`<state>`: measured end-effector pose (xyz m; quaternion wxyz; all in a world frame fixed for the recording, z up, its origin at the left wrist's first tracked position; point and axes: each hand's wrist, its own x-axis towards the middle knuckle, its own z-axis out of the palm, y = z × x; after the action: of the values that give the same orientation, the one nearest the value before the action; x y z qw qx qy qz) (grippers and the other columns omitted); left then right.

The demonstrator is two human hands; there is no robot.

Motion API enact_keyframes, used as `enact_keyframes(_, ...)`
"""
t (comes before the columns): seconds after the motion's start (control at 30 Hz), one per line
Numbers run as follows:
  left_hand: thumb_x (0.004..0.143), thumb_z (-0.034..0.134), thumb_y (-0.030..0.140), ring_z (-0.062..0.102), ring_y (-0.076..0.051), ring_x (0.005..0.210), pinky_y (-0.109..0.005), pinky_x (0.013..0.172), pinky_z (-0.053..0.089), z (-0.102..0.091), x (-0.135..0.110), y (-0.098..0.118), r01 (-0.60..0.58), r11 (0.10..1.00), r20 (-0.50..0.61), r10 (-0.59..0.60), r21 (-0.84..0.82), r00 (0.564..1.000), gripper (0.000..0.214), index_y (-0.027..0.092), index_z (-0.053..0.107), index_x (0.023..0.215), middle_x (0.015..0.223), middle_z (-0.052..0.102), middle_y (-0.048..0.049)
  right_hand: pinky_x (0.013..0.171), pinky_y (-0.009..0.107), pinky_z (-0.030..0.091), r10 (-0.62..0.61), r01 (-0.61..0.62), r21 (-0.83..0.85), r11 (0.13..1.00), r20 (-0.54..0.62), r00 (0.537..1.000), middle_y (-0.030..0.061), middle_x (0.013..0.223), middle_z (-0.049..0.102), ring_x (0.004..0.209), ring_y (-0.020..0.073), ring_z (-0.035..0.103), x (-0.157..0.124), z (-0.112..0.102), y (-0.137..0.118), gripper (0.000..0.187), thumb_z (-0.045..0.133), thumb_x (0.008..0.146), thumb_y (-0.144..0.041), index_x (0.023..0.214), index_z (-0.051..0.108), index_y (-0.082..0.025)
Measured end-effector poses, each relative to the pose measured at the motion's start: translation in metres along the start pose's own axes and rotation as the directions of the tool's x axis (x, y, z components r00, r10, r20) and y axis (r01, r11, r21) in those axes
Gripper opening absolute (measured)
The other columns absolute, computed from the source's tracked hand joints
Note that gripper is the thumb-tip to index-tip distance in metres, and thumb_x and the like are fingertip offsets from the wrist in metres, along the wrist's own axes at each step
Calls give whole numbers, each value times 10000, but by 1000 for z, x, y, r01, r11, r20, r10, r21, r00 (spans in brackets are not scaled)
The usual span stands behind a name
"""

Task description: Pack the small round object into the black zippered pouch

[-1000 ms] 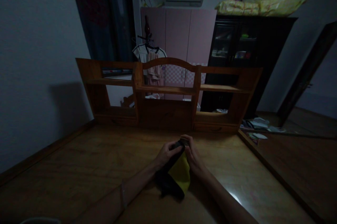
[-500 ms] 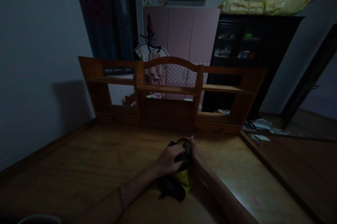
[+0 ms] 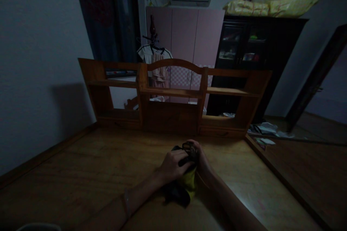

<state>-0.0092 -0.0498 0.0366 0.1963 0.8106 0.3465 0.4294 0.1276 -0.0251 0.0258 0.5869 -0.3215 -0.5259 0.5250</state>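
Observation:
Both my hands meet over a bundle of black and yellow cloth [image 3: 187,185] lying on the wooden desk [image 3: 89,173]. My left hand [image 3: 173,164] is curled over the top of the bundle, fingers closed on the dark fabric. My right hand [image 3: 199,158] grips the same bundle from the right side, fingers wrapped round a dark bunched part with a thin loop at the top. The yellow part shows under my hands and a black part trails toward me. The dim light hides finer detail.
A wooden shelf unit [image 3: 173,95] stands along the desk's far edge. The wall [image 3: 40,61] is on the left. Behind are a pink wardrobe [image 3: 187,39], a dark cabinet [image 3: 252,57] with bedding on top, and papers [image 3: 264,129] on the floor at the right.
My left hand has moved over the top of the cloth and pressed it down. The yellow part is bunched smaller than one second ago. Both hands stay in the same spot.

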Motion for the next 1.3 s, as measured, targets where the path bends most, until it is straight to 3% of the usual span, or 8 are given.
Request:
enact_keyframes(0.17,803,630,331,607,-241,861,-311,810,408,2,2,0,100,981,-60,-111,-166,992,171,215,719,892,927,691,-83,811,362,493,60,-62,119,991,24,998,33,927,641,871,219,622,5,-2,4,327,462,823,-494,1031,522,-249)
enact_keyframes(0.57,767,654,403,545,-177,659,-242,622,362,3,5,-5,240,891,-63,-284,-385,957,261,153,722,735,694,652,-32,927,362,421,-98,126,-257,958,119,988,32,1077,571,1038,216,538,-12,-5,-19,283,370,903,-383,1126,488,-256)
enact_keyframes(0.67,745,669,439,510,-148,600,-231,566,333,4,5,-14,320,792,0,-374,-521,927,321,125,711,688,627,609,-16,971,370,386,-129,170,-316,933,148,981,34,1100,561,1082,215,512,-14,-5,-19,270,376,903,-343,1123,500,-248)
enact_keyframes(0.77,693,716,452,527,-140,597,-227,569,350,7,6,-20,385,617,69,-472,-687,879,344,111,712,728,645,619,-15,979,375,385,-135,184,-318,930,170,976,39,1118,551,1088,211,509,-16,-4,-19,276,345,913,-308,1143,486,-247)
enact_keyframes(0.9,666,738,465,568,-146,603,-226,569,384,9,6,-22,392,471,93,-540,-790,837,372,111,705,778,692,652,-29,1003,393,370,-185,239,-378,894,175,967,53,1157,535,1113,218,496,-19,-3,-23,300,337,926,-313,1190,460,-243)
enact_keyframes(1.1,699,730,395,617,-149,640,-233,607,445,8,5,-25,387,214,211,-562,-897,800,330,122,700,882,778,698,-49,1058,426,315,-318,405,-575,711,251,914,69,1274,449,1216,249,411,-23,-3,-34,374,433,891,-288,1264,451,-273)
enact_keyframes(1.2,730,699,378,629,-151,674,-241,636,468,6,5,-28,411,131,283,-540,-902,793,300,133,694,904,815,704,-47,1056,432,319,-326,445,-612,653,303,895,68,1290,437,1231,256,395,-24,-3,-37,435,451,874,-261,1307,425,-286)
enact_keyframes(1.3,731,690,399,639,-161,680,-253,652,489,3,5,-30,471,132,332,-547,-872,768,312,139,687,903,807,706,-46,1055,437,322,-312,459,-620,636,337,888,69,1292,437,1229,254,396,-24,-4,-37,456,434,877,-251,1331,402,-285)
